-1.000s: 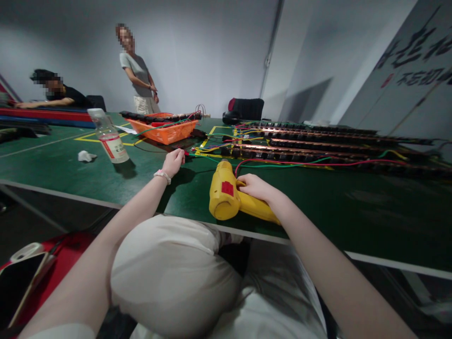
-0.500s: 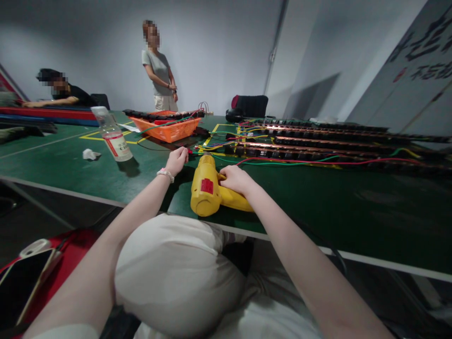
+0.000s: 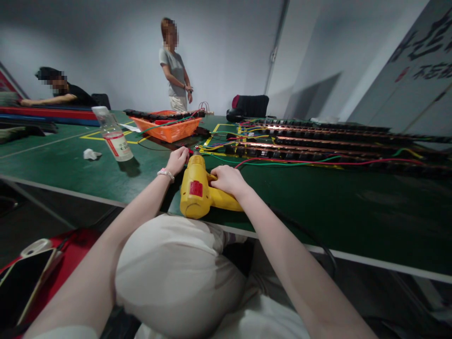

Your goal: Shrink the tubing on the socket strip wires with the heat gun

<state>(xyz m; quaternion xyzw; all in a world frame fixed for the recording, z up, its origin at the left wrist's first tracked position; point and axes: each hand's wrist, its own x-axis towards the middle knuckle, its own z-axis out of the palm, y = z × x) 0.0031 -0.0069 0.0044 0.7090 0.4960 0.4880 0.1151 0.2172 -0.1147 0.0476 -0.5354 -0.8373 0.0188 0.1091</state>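
head view: right hand (image 3: pixel 226 180) grips one yellow heat gun (image 3: pixel 197 188); left hand (image 3: pixel 177 159) pinches one red wire (image 3: pixel 189 151).

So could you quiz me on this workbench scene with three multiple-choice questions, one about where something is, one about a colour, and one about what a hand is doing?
1. Where does the clear bottle stand?
A. On the green table, left of the orange basket
B. Inside the orange basket
C. On the floor

2. What colour is the heat gun?
A. Blue
B. Yellow
C. Grey

3. What is the right hand doing?
A. Lying flat on the table
B. Holding the bottle
C. Gripping the heat gun's handle

Answers:
1. A: the bottle stands tilted on the table surface, apart from the basket and to its left.
2. B: its body is yellow with a red label.
3. C: the fingers wrap the handle, while the left hand pinches a thin red wire by the nozzle.
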